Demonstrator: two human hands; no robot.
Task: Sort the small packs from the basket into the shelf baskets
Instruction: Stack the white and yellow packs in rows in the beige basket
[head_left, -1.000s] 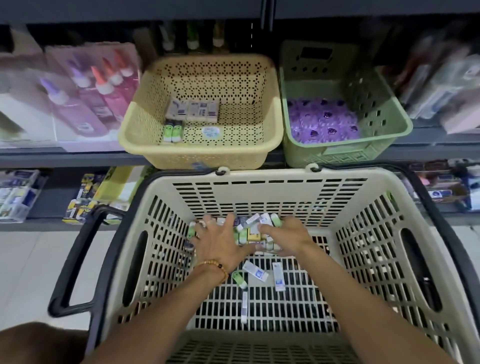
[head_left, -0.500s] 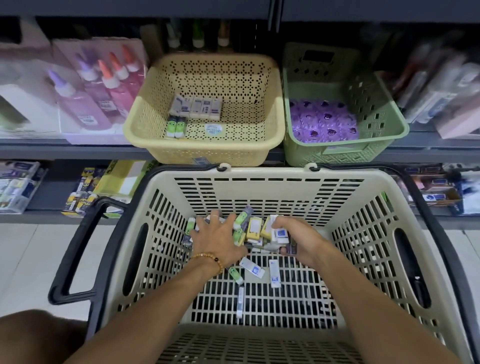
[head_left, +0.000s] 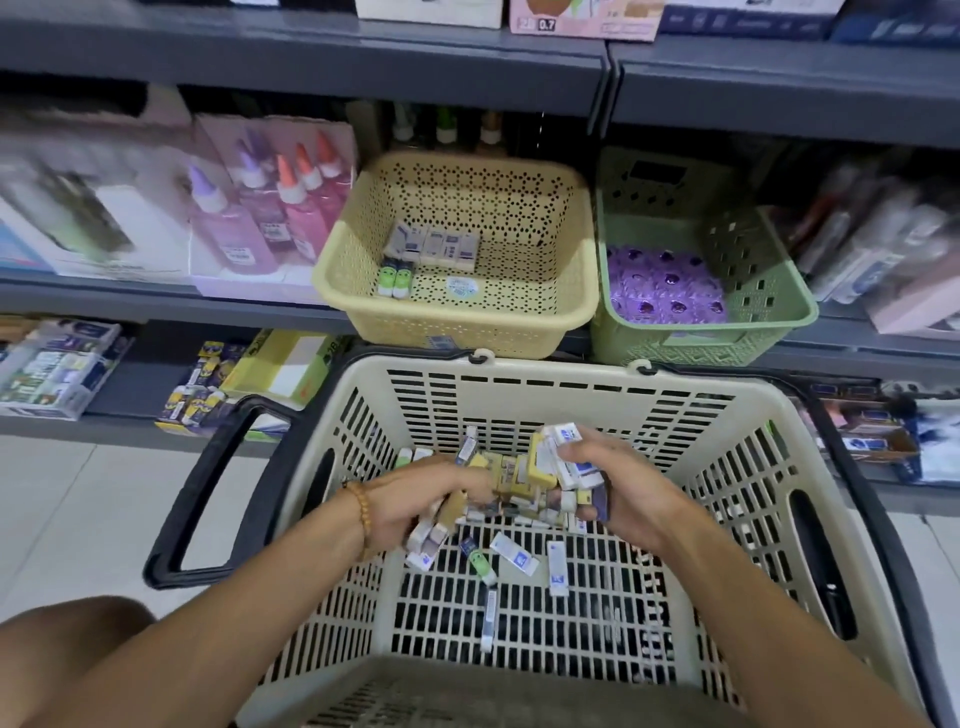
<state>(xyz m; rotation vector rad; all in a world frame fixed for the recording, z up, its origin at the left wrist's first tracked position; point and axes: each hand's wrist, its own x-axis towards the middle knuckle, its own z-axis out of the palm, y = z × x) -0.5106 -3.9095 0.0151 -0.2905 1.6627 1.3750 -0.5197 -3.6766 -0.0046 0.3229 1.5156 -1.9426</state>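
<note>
Inside the beige shopping basket (head_left: 545, 387) my two hands scoop up a heap of small packs (head_left: 519, 478), white, yellow and green. My left hand (head_left: 421, 506) curls round packs at the heap's left side. My right hand (head_left: 618, 480) grips several white and yellow packs at its right side. A few loose packs (head_left: 514, 556) lie on the basket floor below the hands. On the shelf behind stands a yellow perforated basket (head_left: 561, 260) holding a row of white packs (head_left: 434, 247) and two green ones (head_left: 396, 278). Beside it a green basket (head_left: 769, 312) holds purple packs (head_left: 665, 291).
Glue bottles (head_left: 270, 218) in pink boxes stand left of the yellow basket. Boxed stationery (head_left: 62, 364) lies on the lower shelf at left, more items (head_left: 872, 431) at right. Black handles (head_left: 208, 488) hang off the shopping basket's sides. Light floor tiles show at left.
Both hands have gathered the scattered packs together and lifted them off the basket floor, turning inward so the palms face each other. The camera has tilted up a little.
</note>
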